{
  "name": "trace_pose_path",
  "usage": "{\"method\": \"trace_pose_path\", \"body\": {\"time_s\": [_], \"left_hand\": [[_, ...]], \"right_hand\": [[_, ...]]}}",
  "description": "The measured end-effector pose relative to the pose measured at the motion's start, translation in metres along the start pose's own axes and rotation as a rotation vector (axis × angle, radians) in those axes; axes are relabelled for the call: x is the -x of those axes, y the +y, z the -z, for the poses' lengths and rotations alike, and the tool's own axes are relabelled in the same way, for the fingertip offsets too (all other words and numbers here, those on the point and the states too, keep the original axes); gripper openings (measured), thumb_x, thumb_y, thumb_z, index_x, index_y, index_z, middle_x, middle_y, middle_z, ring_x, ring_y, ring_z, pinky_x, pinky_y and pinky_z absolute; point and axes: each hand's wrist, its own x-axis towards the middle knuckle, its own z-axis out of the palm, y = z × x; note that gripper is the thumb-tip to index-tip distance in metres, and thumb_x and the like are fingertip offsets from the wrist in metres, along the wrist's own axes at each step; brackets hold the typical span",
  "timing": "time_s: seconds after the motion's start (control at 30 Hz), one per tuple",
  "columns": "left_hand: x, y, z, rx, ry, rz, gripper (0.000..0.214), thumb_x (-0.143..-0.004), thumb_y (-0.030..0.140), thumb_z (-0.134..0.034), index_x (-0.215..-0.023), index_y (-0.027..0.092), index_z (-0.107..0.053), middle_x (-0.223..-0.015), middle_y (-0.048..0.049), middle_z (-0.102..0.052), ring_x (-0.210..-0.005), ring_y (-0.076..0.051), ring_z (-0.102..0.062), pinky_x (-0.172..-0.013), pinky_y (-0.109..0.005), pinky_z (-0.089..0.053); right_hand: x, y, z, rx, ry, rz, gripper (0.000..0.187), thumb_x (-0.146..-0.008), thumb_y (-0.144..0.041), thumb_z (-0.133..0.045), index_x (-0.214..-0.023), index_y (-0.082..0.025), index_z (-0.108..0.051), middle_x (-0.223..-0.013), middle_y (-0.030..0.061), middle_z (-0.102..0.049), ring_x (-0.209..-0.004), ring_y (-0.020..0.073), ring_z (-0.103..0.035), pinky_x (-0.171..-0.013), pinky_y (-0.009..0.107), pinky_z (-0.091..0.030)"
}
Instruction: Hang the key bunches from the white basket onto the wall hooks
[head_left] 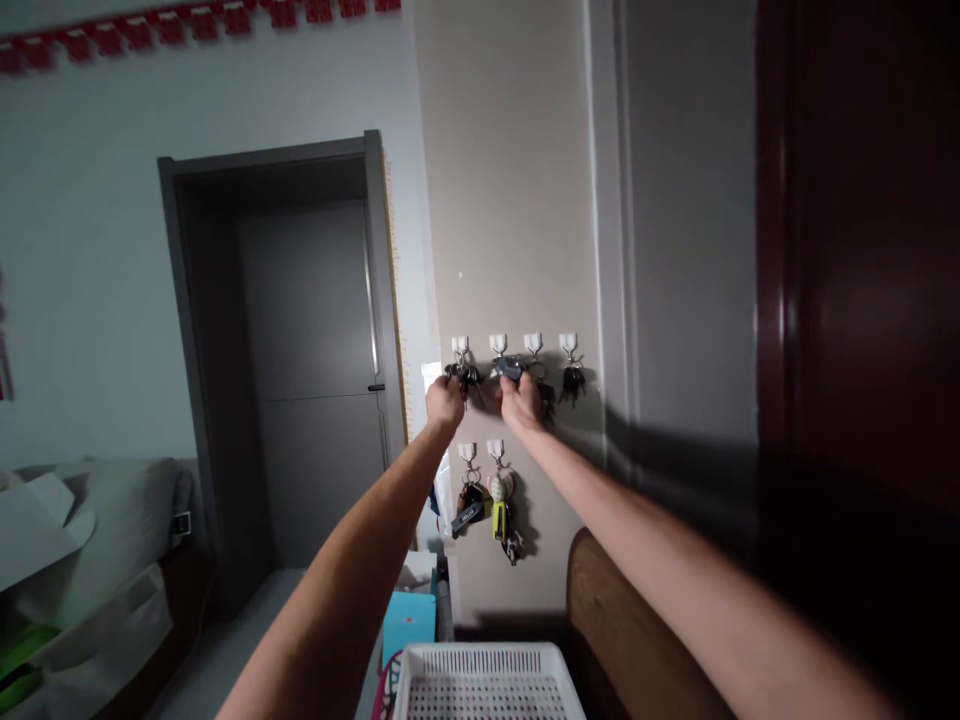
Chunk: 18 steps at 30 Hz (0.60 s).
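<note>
At the left hand point(446, 401), black metal-ringed keys point(472, 376), pinched or just touched, can't tell | right hand point(522, 404), close beside, clamps a dark-grey oblong fob point(511, 368)!

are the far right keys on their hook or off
On: the keys hang just below the white hook, attached to it.
</note>
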Motion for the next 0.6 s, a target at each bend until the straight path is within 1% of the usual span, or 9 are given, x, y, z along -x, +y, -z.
{"method": "trace_pose_path", "body": {"time_s": [0.07, 0.17, 0.23, 0.3, 0.37, 0.43, 0.5, 0.57, 0.6], "left_hand": [[-0.007, 0.019, 0.005, 0.095, 0.042, -0.042, 0.021, -0.072, 0.024, -0.028, -0.068, 0.013, -0.046, -0.067, -0.0045, -0.054, -0.053, -0.008, -0.05, -0.048, -0.018, -0.037], [-0.015, 0.042, 0.011, 0.128, 0.088, -0.103, 0.02, -0.072, 0.024, -0.028, -0.069, 0.013, -0.044, -0.065, -0.0031, -0.052, -0.052, -0.007, -0.049, -0.048, -0.018, -0.037], [-0.014, 0.049, 0.014, 0.118, 0.05, -0.151, 0.019, -0.072, 0.024, -0.029, -0.068, 0.013, -0.044, -0.062, -0.0025, -0.052, -0.051, -0.007, -0.048, -0.048, -0.018, -0.036], [-0.005, 0.048, 0.016, 0.101, -0.038, -0.181, 0.018, -0.071, 0.024, -0.031, -0.065, 0.013, -0.044, -0.06, -0.0021, -0.051, -0.051, -0.007, -0.048, -0.048, -0.019, -0.036], [0.01, 0.038, 0.016, 0.079, -0.134, -0.179, 0.016, -0.069, 0.024, -0.035, -0.064, 0.013, -0.045, -0.06, -0.0021, -0.051, -0.052, -0.008, -0.047, -0.05, -0.019, -0.036], [0.032, 0.02, 0.015, 0.041, -0.231, -0.15, 0.017, -0.068, 0.026, -0.037, -0.065, 0.012, -0.047, -0.059, -0.0018, -0.051, -0.051, -0.008, -0.046, -0.049, -0.019, -0.036], [0.06, -0.006, 0.016, -0.052, -0.37, -0.102, 0.018, -0.067, 0.027, -0.038, -0.064, 0.012, -0.048, -0.056, -0.0007, -0.049, -0.05, -0.008, -0.044, -0.048, -0.019, -0.035], [0.09, -0.039, 0.019, -0.206, -0.566, -0.015, 0.018, -0.065, 0.025, -0.037, -0.062, 0.012, -0.049, -0.051, 0.0006, -0.047, -0.047, -0.007, -0.042, -0.046, -0.018, -0.033], [0.106, -0.056, 0.021, -0.254, -0.675, 0.026, 0.018, -0.065, 0.023, -0.037, -0.063, 0.011, -0.05, -0.052, 0.001, -0.048, -0.048, -0.007, -0.041, -0.046, -0.018, -0.033]], "right_hand": [[-0.013, -0.017, 0.007, -0.05, -0.006, 0.094, 0.029, -0.073, -0.031, -0.025, -0.088, -0.016, -0.044, -0.072, 0.0048, -0.055, -0.065, 0.0138, -0.05, -0.057, 0.023, -0.038], [-0.03, -0.039, 0.016, -0.074, 0.004, 0.177, 0.025, -0.072, -0.031, -0.029, -0.083, -0.017, -0.046, -0.067, 0.0021, -0.054, -0.063, 0.0125, -0.049, -0.056, 0.023, -0.037], [-0.034, -0.045, 0.024, -0.086, 0.002, 0.213, 0.023, -0.071, -0.031, -0.032, -0.08, -0.017, -0.048, -0.065, 0.0008, -0.053, -0.061, 0.0116, -0.049, -0.055, 0.023, -0.037], [-0.03, -0.04, 0.03, -0.106, -0.024, 0.225, 0.021, -0.07, -0.031, -0.035, -0.079, -0.017, -0.048, -0.066, 0.0, -0.053, -0.06, 0.0107, -0.048, -0.054, 0.022, -0.037], [-0.015, -0.026, 0.034, -0.133, -0.107, 0.181, 0.021, -0.069, -0.03, -0.036, -0.079, -0.017, -0.048, -0.068, 0.0002, -0.053, -0.059, 0.0101, -0.048, -0.052, 0.021, -0.037], [0.011, -0.004, 0.034, -0.159, -0.261, 0.093, 0.021, -0.07, -0.028, -0.034, -0.078, -0.016, -0.048, -0.067, 0.001, -0.054, -0.056, 0.0095, -0.048, -0.049, 0.019, -0.037], [0.048, 0.023, 0.029, -0.138, -0.417, 0.055, 0.02, -0.069, -0.023, -0.032, -0.078, -0.015, -0.049, -0.064, 0.0013, -0.054, -0.055, 0.0091, -0.048, -0.048, 0.018, -0.036], [0.094, 0.051, 0.022, -0.109, -0.573, 0.001, 0.022, -0.069, -0.019, -0.031, -0.079, -0.015, -0.05, -0.062, 0.001, -0.053, -0.051, 0.0079, -0.047, -0.044, 0.017, -0.035], [0.117, 0.064, 0.018, -0.095, -0.69, -0.061, 0.023, -0.069, -0.019, -0.029, -0.078, -0.014, -0.05, -0.06, 0.0012, -0.053, -0.047, 0.0078, -0.046, -0.041, 0.017, -0.034]]}}
